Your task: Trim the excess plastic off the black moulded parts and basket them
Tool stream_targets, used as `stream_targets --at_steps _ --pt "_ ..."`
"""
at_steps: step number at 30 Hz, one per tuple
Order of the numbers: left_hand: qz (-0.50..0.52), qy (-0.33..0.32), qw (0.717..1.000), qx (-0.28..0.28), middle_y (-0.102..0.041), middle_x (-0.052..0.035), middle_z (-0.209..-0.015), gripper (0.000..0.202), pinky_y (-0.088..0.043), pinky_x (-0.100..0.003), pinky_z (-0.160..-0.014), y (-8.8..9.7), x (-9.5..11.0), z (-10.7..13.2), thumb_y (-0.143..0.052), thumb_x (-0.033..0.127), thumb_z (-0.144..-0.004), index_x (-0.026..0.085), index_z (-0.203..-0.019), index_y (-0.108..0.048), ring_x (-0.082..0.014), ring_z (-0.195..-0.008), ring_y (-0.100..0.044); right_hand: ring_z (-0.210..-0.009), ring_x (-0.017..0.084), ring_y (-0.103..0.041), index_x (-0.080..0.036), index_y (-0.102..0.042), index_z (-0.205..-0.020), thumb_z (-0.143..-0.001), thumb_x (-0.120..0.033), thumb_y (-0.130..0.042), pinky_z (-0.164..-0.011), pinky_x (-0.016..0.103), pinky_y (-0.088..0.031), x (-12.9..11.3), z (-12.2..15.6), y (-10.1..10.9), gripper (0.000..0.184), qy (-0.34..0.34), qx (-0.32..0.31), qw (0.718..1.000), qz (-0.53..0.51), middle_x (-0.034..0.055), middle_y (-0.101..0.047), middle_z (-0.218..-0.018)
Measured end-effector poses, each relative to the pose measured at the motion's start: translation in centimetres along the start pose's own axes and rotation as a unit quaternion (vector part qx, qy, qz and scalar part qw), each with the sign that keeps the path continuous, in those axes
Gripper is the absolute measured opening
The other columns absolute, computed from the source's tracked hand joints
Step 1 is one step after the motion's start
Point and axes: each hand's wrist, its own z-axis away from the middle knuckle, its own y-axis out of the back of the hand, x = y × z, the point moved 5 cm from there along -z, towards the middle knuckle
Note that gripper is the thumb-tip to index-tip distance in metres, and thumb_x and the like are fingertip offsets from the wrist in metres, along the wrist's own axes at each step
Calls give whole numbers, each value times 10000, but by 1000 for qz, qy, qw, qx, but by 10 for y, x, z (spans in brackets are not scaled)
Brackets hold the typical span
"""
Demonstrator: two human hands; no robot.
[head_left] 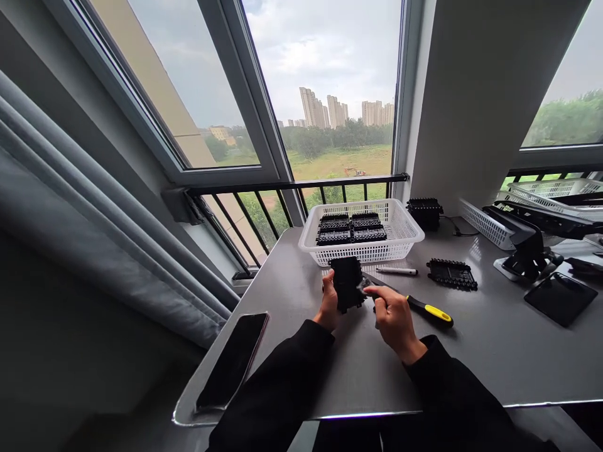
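Note:
My left hand (pixel 330 306) is closed round the left edge of a black plastic part (pixel 347 282), a flat rectangular piece with notched edges, held upright above the table. My right hand (pixel 394 319) is at the part's right side, fingers curled and index finger pointing at its edge. Something small and dark shows at that fingertip, too small to make out. Behind the right hand lies a tool with a black and yellow handle (pixel 436 312), its front end partly hidden. A white pen (pixel 397 271) lies beyond it, and a similar black part (pixel 452 274) rests to the right.
A white plastic basket (pixel 362 254) with several black parts stands at the back. More black parts (pixel 424 213) are stacked beside it. A phone (pixel 233 361) lies near the grey table's left edge. At right are a dark tablet-like panel (pixel 560 298), a black stand (pixel 525 251) and other baskets (pixel 485 223).

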Motion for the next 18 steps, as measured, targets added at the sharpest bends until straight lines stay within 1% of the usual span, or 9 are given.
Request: stream_targets --at_steps 2,3,5,8,10,12,15,18 --pt "-2 -1 1000 -5 -730 -101 -883 594 -556 -325 -678 0 0 0 -466 597 -856 126 -1185 -618 -238 -777 -698 -996 190 -644 -191 -683 -1126 -829 -113 -364 -880 297 -484 1 -1 6 443 20 42 999 -19 53 -703 -1087" --pt "-4 0 1000 -6 -732 -104 -891 604 -555 -329 -686 0 0 0 -464 603 -857 124 -1193 -615 -240 -782 -698 -1024 196 -632 -186 -659 -1178 -834 -112 -359 -905 313 -480 2 -1 7 462 26 54 998 -19 61 -689 -1118" --pt "-14 -2 1000 -6 -734 -109 -897 609 -548 -330 -688 0 -2 1 -459 607 -862 123 -1197 -615 -243 -784 -696 -1039 201 -618 -187 -610 -1266 -847 -114 -355 -930 334 -475 2 -2 5 496 33 54 998 -10 71 -666 -1141" --pt "-34 -6 999 -30 -736 -96 -901 564 -525 -299 -671 -3 -4 2 -481 576 -870 138 -1194 -625 -227 -772 -686 -982 193 -619 -212 -518 -1380 -868 -133 -359 -903 327 -491 -1 -4 -5 542 38 6 999 6 70 -635 -1115" --pt "-50 19 997 -58 -732 -88 -866 546 -503 -272 -635 -6 -10 4 -515 563 -860 132 -1171 -642 -210 -734 -676 -924 184 -618 -229 -462 -1429 -872 -146 -369 -863 309 -505 -4 -5 -11 570 37 -28 999 18 67 -607 -1098" --pt "-62 54 994 -71 -721 -80 -802 543 -476 -253 -585 -7 -16 7 -544 568 -843 120 -1126 -660 -195 -682 -660 -874 175 -609 -240 -409 -1465 -864 -139 -376 -822 286 -511 -5 -5 -17 610 35 -57 997 32 59 -592 -1073" --pt "-64 77 993 -58 -703 -67 -754 523 -447 -236 -544 -6 -22 9 -582 573 -816 116 -1050 -677 -183 -654 -644 -822 166 -591 -242 -351 -1496 -843 -111 -372 -773 258 -507 -2 -5 -22 667 37 -95 994 49 44 -593 -1002" --pt "-41 68 996 -37 -697 -58 -755 494 -453 -234 -555 -7 -21 9 -615 570 -785 121 -979 -680 -187 -681 -646 -820 174 -585 -223 -371 -1489 -839 -114 -372 -769 262 -493 1 -4 -27 659 39 -130 988 81 48 -592 -959"
